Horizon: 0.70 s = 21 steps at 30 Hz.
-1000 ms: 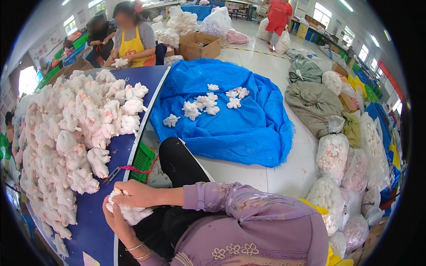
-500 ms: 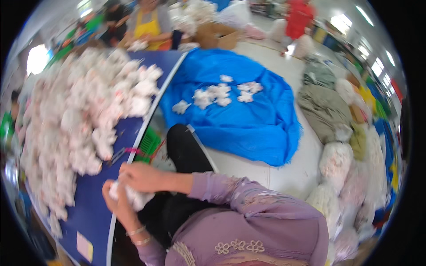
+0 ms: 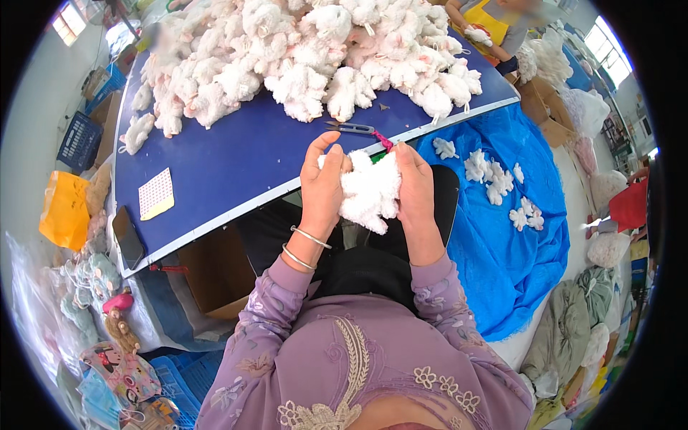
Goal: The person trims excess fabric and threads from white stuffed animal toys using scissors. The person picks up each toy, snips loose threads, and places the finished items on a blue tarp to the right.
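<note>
A small white plush toy is held between my two hands, above my lap at the table's near edge. My left hand, with two bangles at its wrist, pinches one side of it. On the other side my right hand grips it with thumb and fingers. Just beyond them, thread snips with a pink tie lie on the blue table. A large heap of similar white plush toys covers the far part of the table.
Several white plush toys lie on a blue tarp on the floor to the right. A sticker sheet and a dark phone-like slab rest at the table's left. Across the table a person in a yellow apron handles a white piece.
My view has swung left toward the table and heap. My hands have moved apart, and the plush toy now shows spread between them.
</note>
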Available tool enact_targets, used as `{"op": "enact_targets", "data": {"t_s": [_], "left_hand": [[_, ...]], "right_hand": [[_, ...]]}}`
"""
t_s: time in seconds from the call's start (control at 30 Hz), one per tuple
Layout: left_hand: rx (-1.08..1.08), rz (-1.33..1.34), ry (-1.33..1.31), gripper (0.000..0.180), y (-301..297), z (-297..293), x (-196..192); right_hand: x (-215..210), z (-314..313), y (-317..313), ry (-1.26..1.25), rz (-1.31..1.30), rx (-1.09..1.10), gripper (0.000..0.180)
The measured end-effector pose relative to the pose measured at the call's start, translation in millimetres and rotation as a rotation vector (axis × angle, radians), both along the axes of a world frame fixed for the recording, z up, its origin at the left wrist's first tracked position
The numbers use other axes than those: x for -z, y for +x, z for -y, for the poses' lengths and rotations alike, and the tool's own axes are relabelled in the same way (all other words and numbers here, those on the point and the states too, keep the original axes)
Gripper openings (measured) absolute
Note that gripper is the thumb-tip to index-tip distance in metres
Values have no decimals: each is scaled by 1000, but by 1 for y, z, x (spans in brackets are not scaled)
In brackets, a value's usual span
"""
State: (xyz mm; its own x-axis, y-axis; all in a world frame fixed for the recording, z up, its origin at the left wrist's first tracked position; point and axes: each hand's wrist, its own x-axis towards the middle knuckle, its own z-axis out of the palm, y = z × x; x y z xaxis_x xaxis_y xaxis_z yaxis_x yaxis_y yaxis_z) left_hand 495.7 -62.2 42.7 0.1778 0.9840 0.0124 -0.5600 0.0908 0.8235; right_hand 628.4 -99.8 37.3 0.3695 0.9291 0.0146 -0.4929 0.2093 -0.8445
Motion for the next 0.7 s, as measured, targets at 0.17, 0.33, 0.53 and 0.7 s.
{"op": "enact_targets", "data": {"t_s": [0.17,0.33,0.53,0.7], "left_hand": [[-28,57,7,19,1,-6,7],[-81,-45,19,19,2,-12,-3],[-181,-108,128,25,-16,-27,-4],[233,-163,158,42,-14,7,-22]], "right_hand": [[-5,-1,1,5,33,3,24],[-2,-1,14,4,96,-128,17],[-16,1,25,124,34,-32,24],[-34,14,15,245,1061,135,27]]}}
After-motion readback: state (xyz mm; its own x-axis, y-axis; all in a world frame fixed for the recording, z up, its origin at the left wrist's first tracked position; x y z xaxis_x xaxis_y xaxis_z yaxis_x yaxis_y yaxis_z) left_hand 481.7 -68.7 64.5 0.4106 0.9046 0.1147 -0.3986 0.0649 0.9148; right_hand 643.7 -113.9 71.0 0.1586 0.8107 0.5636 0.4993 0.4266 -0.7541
